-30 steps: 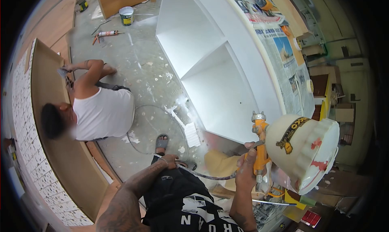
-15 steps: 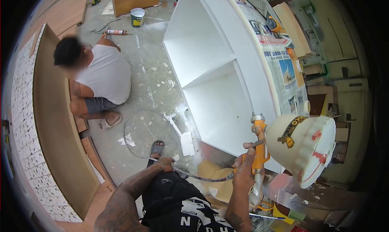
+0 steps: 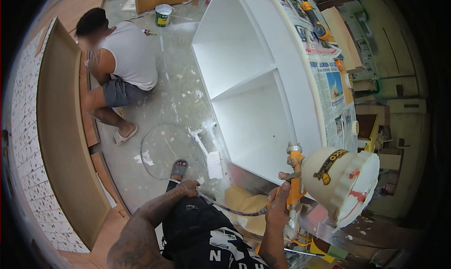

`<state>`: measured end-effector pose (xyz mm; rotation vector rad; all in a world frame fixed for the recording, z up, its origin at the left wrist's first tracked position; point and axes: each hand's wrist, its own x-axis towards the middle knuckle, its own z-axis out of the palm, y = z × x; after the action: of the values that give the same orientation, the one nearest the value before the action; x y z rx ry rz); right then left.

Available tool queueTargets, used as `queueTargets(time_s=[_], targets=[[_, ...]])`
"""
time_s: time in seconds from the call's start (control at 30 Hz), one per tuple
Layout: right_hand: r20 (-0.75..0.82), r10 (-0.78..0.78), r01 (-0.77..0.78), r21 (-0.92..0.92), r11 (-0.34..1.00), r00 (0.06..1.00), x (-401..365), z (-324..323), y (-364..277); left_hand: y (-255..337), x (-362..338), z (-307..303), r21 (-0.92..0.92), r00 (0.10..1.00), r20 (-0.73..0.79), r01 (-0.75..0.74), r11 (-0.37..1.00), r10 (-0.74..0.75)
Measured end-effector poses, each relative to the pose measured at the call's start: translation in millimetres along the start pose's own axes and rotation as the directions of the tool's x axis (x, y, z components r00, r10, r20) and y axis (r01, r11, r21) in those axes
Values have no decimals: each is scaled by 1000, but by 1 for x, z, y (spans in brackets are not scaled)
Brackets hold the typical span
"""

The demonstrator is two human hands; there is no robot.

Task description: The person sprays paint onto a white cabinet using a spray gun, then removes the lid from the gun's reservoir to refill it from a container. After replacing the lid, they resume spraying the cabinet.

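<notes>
My right hand [image 3: 279, 204] is wrapped round the grip of an orange spray gun [image 3: 295, 179], whose large white paint cup [image 3: 340, 182] sticks out to the right. Red smears mark the cup's lid. My left hand [image 3: 190, 188] is closed round a grey hose [image 3: 230, 209] that runs across to the gun's lower end. Just above and left of the gun stands a white cabinet [image 3: 305, 85] with two open compartments, its inside painted white.
A co-worker [image 3: 129, 57] crouches at the left beside a long brown panel unit [image 3: 61, 104]. A paint can [image 3: 163, 16] stands on the floor. Newspaper [image 3: 331, 88] and an orange tool [image 3: 322, 31] lie right of the cabinet. The hose loops on the floor.
The spray gun and my right hand have moved slightly down and left. The co-worker has shifted up and right, with the arm drawn in from the caulking gun.
</notes>
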<state>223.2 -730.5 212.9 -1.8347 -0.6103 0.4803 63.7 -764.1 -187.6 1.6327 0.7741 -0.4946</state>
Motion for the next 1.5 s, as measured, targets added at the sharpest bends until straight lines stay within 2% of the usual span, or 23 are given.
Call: queueTargets(time_s=[0.07, 0.13, 0.33, 0.67, 0.77, 0.93, 0.97, 1.03, 1.13, 1.17, 1.23, 1.43, 1.5], targets=[[-11, 36, -36, -2, 999, 999, 0, -1, -1, 1, 1, 1, 10, 1000, 2, 0, 1000, -1], [14, 49, -47, -104, 993, 999, 3, -6, 6, 0, 3, 3, 20, 1000, 4, 2, 1000, -2], [-41, -23, 23, -8, 1000, 999, 4, -6, 17, -8, 7, 11, 4, 1000, -25, -16, 1000, 16], [3, -79, 79, -44, 996, 997, -1, -4, 13, -6, -1, 1, 2, 1000, -12, 2, 1000, -2], [-4, -55, 55, -22, 998, 998, -1, -2, 10, -4, -5, -2, -11, 1000, -20, 17, 1000, -17], [-12, 204, -205, -80, 976, 979, 2, 2, -8, -4, -9, -6, -29, 999, -21, 27, 999, -27], [-11, 203, -204, -79, 976, 979, 2, 5, -7, -5, -10, -6, -35, 999, -16, 30, 999, -31], [-19, 12, -14, -85, 996, 1000, 2, 11, -2, -4, -12, -9, -41, 999, -13, 33, 999, -33], [-14, -61, 60, -46, 997, 998, 1, 14, 1, -3, -19, -16, -50, 999, -21, 26, 998, -27], [-14, -61, 60, -46, 997, 998, 2, 11, 5, -1, -20, -20, -14, 999, -46, 28, 999, -29], [111, 11, -9, -19, 1000, 994, 4, 3, 8, 0, -22, -21, 22, 997, -69, 29, 999, -28], [1, -43, 43, -63, 997, 999, -5, 7, 20, -2, -35, -25, 43, 989, -140, 46, 998, -39], [15, -53, 53, -20, 998, 998, -9, 4, 30, -11, -32, -24, -61, 979, -187, 66, 996, -76]])
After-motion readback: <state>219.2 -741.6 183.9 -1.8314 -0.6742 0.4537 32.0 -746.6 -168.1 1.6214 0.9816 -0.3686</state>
